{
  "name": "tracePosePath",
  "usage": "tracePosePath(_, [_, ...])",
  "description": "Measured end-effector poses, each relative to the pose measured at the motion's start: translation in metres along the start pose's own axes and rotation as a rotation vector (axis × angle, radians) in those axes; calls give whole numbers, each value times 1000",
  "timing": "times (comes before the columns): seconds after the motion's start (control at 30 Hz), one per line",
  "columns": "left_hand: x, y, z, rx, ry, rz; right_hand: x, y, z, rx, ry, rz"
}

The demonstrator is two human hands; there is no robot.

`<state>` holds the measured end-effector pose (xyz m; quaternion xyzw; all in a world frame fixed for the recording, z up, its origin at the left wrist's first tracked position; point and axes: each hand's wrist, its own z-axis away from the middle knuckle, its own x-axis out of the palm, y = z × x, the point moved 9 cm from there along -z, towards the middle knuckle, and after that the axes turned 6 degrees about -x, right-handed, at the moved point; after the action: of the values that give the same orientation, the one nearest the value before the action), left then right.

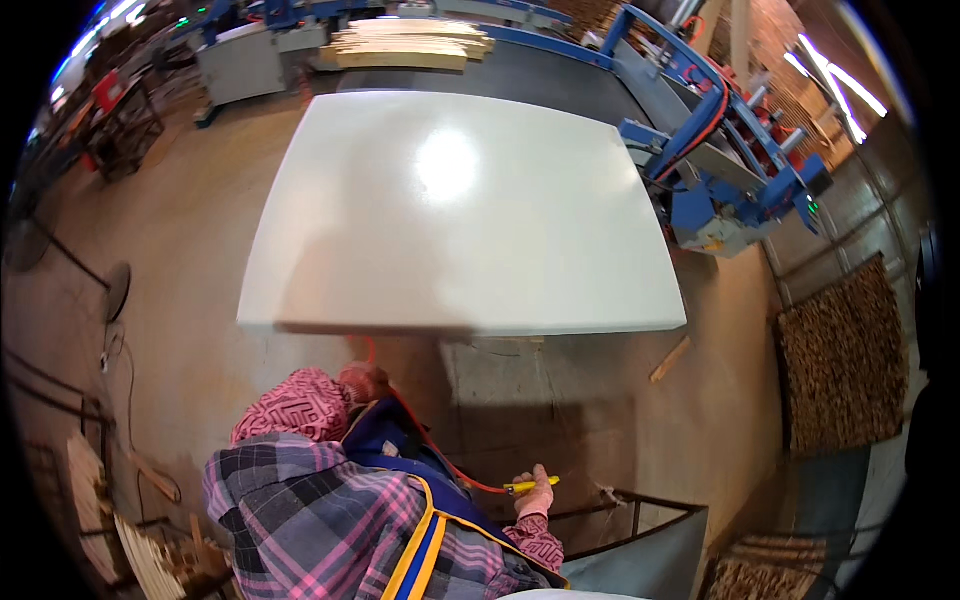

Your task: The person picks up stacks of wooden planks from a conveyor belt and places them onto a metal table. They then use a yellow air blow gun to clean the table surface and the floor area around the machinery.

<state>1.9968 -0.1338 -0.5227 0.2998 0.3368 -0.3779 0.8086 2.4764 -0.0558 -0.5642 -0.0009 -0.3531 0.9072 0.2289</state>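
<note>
My left hand (365, 381) is closed around a thin red hose (424, 434), just off the near edge of a large white panel (540, 260). From there the hose runs across the front of my blue apron to a slim yellow tool (532, 485). My right hand (537, 497) grips that tool low at the right, apart from the panel, with its tip pointing right. The panel lies flat, its near left part in shadow and a bright glare on its far half.
Beyond the panel, a stack of pale wood strips (408, 45) rests on a dark machine bed (540, 75). A blue machine frame (700, 130) stands at the right. Near my right arm is a metal-framed grey surface (640, 555). A wood scrap (670, 358) lies on the floor.
</note>
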Motion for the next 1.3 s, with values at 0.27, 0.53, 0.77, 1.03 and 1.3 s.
tracePosePath(0.27, [-29, 50, 45, -162, -108, 160, -20, -43, -47, 26, -10, 25])
tracePosePath(0.53, [-21, -26, 44, -191, -95, -150, 59, -38, -16, -78, -151, 213])
tracePosePath(0.77, [-48, 14, 50, -184, -150, 49, 66, -73, -60, -47, -101, 302])
tracePosePath(1.03, [-2, -19, 46, -55, -109, -204, 154, -101, -142, -246, -201, 911])
tracePosePath(1.3, [-63, 9, 75, -347, -56, 306, 331, -120, -158, -725, -756, 1626])
